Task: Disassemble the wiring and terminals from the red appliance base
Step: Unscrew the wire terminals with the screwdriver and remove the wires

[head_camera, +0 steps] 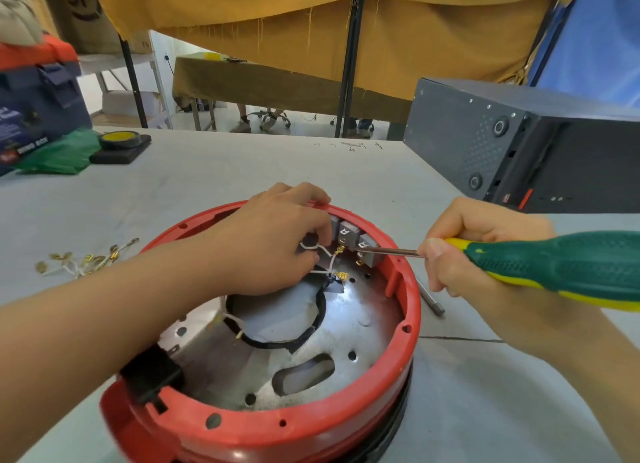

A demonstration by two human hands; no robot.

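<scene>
Your left hand point(273, 237) reaches into the red appliance base point(412, 310) on the grey table point(207, 172), pinching white wires point(327, 256); its fingertips are hidden. Your right hand point(485, 251) grips the green screwdriver point(568, 265), tip at 1 of 3 grey terminal blocks point(348, 232). The handle's end is cut off.

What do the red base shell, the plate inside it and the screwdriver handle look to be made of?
The red base shell looks like moulded plastic: even colour, soft sheen, moulded holes in the rim. The inner plate seems bare sheet metal, silvery, with bright glare and punched holes. The screwdriver handle, held in the right hand, looks like green and yellow plastic or rubber with a dotted texture.
</scene>
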